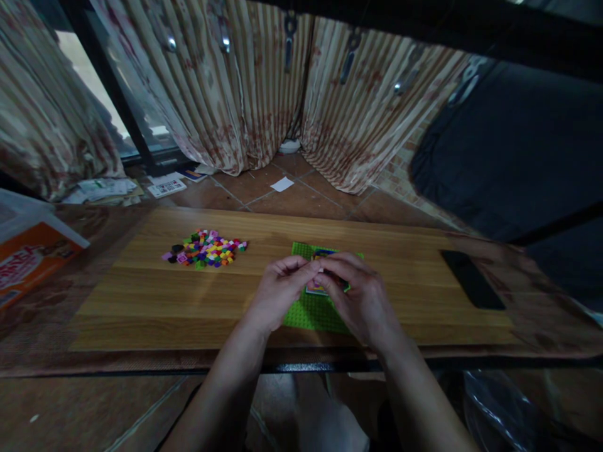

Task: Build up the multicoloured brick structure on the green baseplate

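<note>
Green baseplate (315,314): it lies beneath your hands, its studs showing in front of and beyond your fingers. Your left hand (276,292) is drawn into a pinch, thumb and index finger together. Your right hand (365,298) mirrors it from the opposite side, its fingertips meeting those of the left. A tiny pale spot shows at the meeting point; whether it is a small piece or a fingernail cannot be told, so what the pinch grips is not confirmed.

Directly below the fingertips, on the baseplate, sits a multicoloured flat item (323,253); your fingers cover much of it, so its full outline cannot be read. Judged by this posture, the step in hand is fine two-handed handling above the baseplate, not collection of pieces. The next move appears to call for light, level fingertip control: settle the pinch, free one hand's fingers, and leave a clear line of sight to the studs. Avoid knocking the flat item with the heel of either hand.

Farther out, to the left of and beyond your left hand, loose coloured bricks (210,250) form a pile, well apart from the baseplate. To the right of your right hand, a dark phone-like slab (472,279) rests near the end of the wooden board (141,301), which underlies the whole layout.
</note>
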`<state>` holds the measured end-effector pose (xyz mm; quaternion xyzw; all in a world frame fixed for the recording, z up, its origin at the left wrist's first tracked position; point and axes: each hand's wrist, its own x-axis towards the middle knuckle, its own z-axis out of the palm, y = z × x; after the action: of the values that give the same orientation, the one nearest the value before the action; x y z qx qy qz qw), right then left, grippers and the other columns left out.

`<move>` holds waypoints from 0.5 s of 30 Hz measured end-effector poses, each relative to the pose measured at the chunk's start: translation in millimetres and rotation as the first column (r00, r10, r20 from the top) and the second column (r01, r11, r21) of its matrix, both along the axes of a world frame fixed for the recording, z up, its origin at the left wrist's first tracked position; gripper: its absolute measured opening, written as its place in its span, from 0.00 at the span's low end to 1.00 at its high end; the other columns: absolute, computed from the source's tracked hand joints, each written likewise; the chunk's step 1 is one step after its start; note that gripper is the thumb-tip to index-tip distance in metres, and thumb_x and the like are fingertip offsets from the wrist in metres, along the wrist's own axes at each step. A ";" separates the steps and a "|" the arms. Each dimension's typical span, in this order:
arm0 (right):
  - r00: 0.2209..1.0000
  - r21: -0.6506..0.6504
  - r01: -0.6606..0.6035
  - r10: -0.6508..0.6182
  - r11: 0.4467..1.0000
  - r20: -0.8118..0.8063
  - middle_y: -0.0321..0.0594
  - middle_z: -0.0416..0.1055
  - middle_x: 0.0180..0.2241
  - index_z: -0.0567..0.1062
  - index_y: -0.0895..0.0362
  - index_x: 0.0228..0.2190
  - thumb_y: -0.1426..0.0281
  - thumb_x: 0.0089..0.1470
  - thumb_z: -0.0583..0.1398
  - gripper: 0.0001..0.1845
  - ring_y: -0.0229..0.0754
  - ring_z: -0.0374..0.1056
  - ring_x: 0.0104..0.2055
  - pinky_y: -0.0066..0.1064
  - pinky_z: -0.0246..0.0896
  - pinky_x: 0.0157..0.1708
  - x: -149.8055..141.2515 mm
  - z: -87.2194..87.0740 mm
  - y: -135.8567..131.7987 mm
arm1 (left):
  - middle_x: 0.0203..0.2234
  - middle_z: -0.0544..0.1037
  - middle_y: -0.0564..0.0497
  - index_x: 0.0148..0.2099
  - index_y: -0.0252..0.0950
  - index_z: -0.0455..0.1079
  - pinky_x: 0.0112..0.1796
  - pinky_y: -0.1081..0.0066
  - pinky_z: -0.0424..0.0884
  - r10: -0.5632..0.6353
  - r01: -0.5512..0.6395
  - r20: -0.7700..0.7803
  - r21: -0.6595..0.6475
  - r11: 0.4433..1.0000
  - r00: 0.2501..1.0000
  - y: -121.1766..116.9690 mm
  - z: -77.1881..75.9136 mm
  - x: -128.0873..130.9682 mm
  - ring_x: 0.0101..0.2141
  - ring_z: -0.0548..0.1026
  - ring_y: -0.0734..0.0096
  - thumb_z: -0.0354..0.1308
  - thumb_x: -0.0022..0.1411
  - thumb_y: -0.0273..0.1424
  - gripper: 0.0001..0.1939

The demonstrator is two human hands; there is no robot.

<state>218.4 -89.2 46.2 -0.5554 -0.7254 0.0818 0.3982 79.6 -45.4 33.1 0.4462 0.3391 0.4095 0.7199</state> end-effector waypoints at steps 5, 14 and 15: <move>0.996 0.012 -0.029 0.030 1.000 -0.085 0.39 0.74 0.33 0.77 0.53 0.32 0.73 0.57 0.60 0.05 0.41 0.70 0.37 0.33 0.65 0.38 0.1 0.2 -0.2 | 0.15 0.67 0.57 0.22 0.33 0.69 0.18 0.76 0.46 -0.032 0.032 0.007 -0.004 0.999 0.999 1.0 -1.3 -2.4 0.16 0.55 0.85 0.65 0.51 0.38 0.15; 0.934 -0.009 -0.109 0.100 0.994 -0.343 0.34 0.75 0.32 0.79 0.49 0.33 0.71 0.56 0.62 0.06 0.38 0.71 0.35 0.30 0.65 0.36 5.2 1.7 -3.2 | 0.15 0.66 0.56 0.25 0.32 0.72 0.16 0.80 0.42 -0.104 0.126 0.163 -0.137 0.983 0.981 0.4 3.1 -4.2 0.15 0.52 0.88 0.67 0.48 0.36 0.12; 0.923 -0.017 -0.088 0.075 0.996 -0.378 0.34 0.76 0.32 0.79 0.49 0.34 0.71 0.55 0.62 0.05 0.37 0.71 0.35 0.30 0.65 0.36 6.2 1.6 -3.5 | 0.16 0.67 0.56 0.25 0.31 0.72 0.16 0.81 0.41 -0.091 0.120 0.176 -0.161 0.980 0.980 0.7 3.5 -4.1 0.15 0.52 0.89 0.67 0.48 0.36 0.12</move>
<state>224.7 -92.7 47.8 -0.5052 -0.6565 0.2156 0.5170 75.5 -44.7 36.5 0.3641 0.2870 0.3759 0.8024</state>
